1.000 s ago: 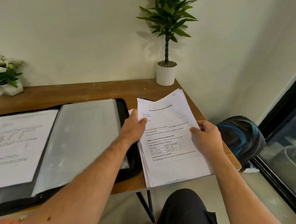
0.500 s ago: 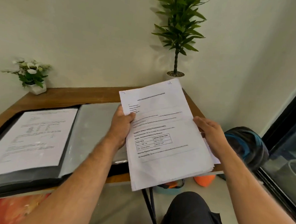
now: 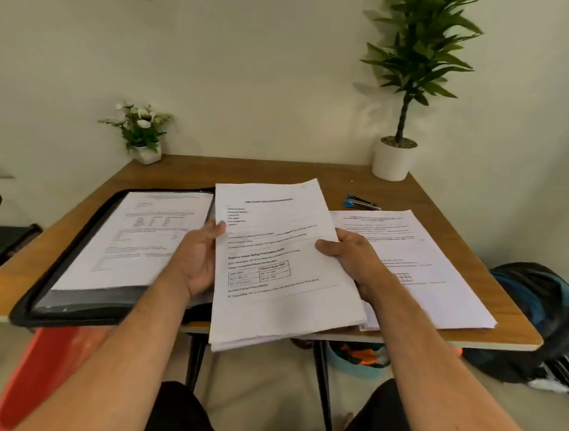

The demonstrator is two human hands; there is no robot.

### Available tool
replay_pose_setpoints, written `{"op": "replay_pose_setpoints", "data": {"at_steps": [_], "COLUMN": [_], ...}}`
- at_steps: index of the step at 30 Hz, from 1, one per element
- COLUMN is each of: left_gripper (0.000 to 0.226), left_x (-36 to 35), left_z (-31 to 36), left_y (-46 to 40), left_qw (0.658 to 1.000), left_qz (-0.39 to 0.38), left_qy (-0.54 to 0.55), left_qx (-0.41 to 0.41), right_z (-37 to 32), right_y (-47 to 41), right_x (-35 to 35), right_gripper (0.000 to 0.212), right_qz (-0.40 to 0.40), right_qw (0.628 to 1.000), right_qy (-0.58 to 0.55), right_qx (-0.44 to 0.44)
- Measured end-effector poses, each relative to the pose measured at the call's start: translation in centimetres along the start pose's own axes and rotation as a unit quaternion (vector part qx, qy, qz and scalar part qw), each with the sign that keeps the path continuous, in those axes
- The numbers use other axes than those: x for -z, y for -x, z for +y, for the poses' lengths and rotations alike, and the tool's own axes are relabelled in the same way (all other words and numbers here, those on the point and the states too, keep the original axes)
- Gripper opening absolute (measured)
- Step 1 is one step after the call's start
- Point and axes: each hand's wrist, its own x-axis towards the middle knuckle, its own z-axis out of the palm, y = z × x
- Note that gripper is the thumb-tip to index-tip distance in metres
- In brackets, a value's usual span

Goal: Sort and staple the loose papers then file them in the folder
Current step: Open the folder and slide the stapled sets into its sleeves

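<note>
I hold a stack of printed papers point(image 3: 273, 270) above the table's front edge. My left hand point(image 3: 198, 257) grips its left side with the thumb on top. My right hand point(image 3: 353, 258) grips its right side the same way. A black folder point(image 3: 76, 270) lies open at the left with a printed sheet point(image 3: 137, 237) in its clear sleeve. More loose papers point(image 3: 431, 272) lie on the table at the right. Behind them sits a blue and black stapler point(image 3: 361, 202).
The wooden table point(image 3: 279, 172) stands against a wall. A small flower pot point(image 3: 145, 135) is at its back left, a tall potted plant point(image 3: 395, 155) at its back right. On the floor are a backpack point(image 3: 535, 311) at the right and an orange object point(image 3: 44, 367) at the left.
The stack has been lifted off the right side of the table and brought to the middle in both hands. The view has swung left, so the loose papers and stapler now show.
</note>
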Motion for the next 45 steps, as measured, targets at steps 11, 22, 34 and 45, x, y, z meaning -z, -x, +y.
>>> {"op": "replay_pose_setpoints", "data": {"at_steps": [11, 22, 34, 45], "left_gripper": [0.044, 0.036, 0.047, 0.028], "left_x": [3.3, 3.8, 2.7, -3.5], "left_z": [-0.4, -0.5, -0.6, -0.9], "left_y": [0.5, -0.1, 1.5, 4.2], "left_qw": [0.999, 0.996, 0.995, 0.993], "left_qz": [0.002, 0.043, 0.085, 0.036], "left_qy": [-0.032, -0.070, -0.031, -0.063], "left_qx": [0.008, -0.023, -0.046, -0.089], "right_z": [2.5, 3.5, 4.7, 5.0], "right_y": [-1.6, -1.5, -1.4, -2.0], "right_x": [-4.1, -4.6, -4.7, -4.8], "right_gripper": [0.031, 0.021, 0.030, 0.090], "right_qz": [0.002, 0.056, 0.056, 0.109], "right_qw": [0.999, 0.998, 0.996, 0.987], "right_qy": [0.039, 0.016, 0.004, 0.057], "right_qx": [-0.012, 0.029, 0.063, 0.106]}}
